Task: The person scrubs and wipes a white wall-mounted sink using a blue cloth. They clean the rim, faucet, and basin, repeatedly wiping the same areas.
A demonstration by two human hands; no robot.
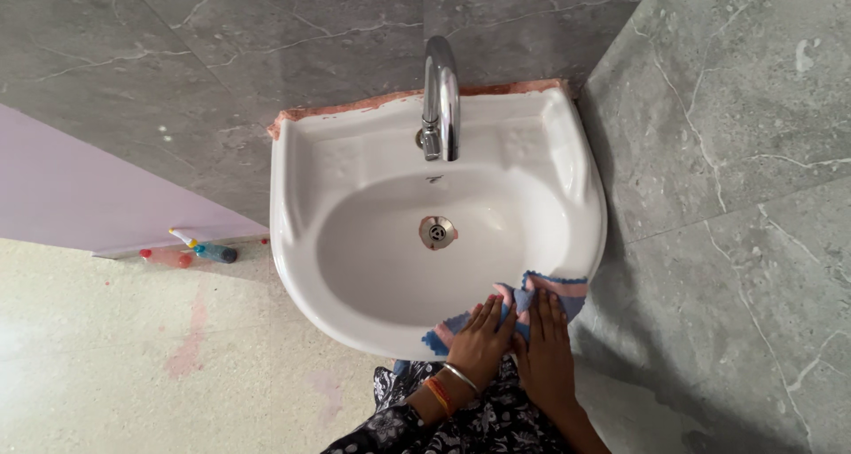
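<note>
A white wall-mounted sink [355, 179] fills the middle of the head view, with a chrome tap [441, 99] at its back and a drain [436, 232] in the bowl. Both hands press a blue and pink cloth [557, 287] onto the sink's front right rim. My left hand [483, 334], wearing bangles at the wrist, lies flat on the cloth's left part. Beside it my right hand [542, 348] lies flat on the cloth's right part, fingers pointing toward the bowl.
Grey marbled tiles [727, 152] cover the wall behind and to the right of the sink. A spray bottle [206, 250] lies on the pale floor at the left by a lilac panel [80, 197]. Pink stains mark the floor.
</note>
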